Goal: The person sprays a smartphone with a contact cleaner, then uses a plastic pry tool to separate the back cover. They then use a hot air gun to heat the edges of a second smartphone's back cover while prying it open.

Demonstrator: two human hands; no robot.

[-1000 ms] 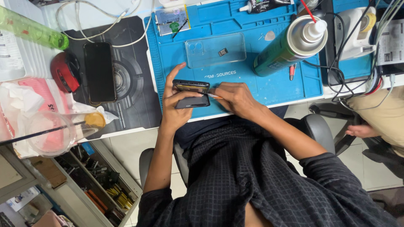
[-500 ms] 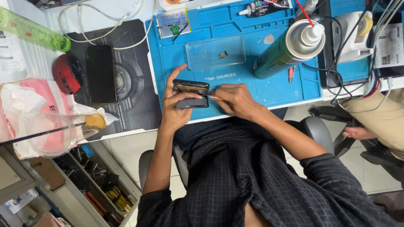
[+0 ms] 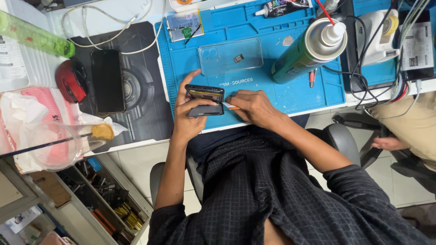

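Observation:
My left hand [image 3: 188, 115] grips a dark phone [image 3: 204, 100] that is opened into two halves, held on edge above the blue work mat [image 3: 299, 97]. My right hand [image 3: 254, 106] pinches a thin white and orange tool [image 3: 230, 105] whose tip touches the seam at the phone's right end. A clear phone case [image 3: 227, 56] with a small dark part on it lies just behind the phone on the mat.
A green spray can [image 3: 309, 52] lies on the mat's right part, with a glue tube [image 3: 284, 7] behind it. On the black mat to the left lie a second phone [image 3: 108, 80] and a red mouse [image 3: 70, 81]. Another person sits at the right edge [image 3: 408, 127].
The view has shifted slightly. My hands stay at the phone's seam with the tool, with little movement.

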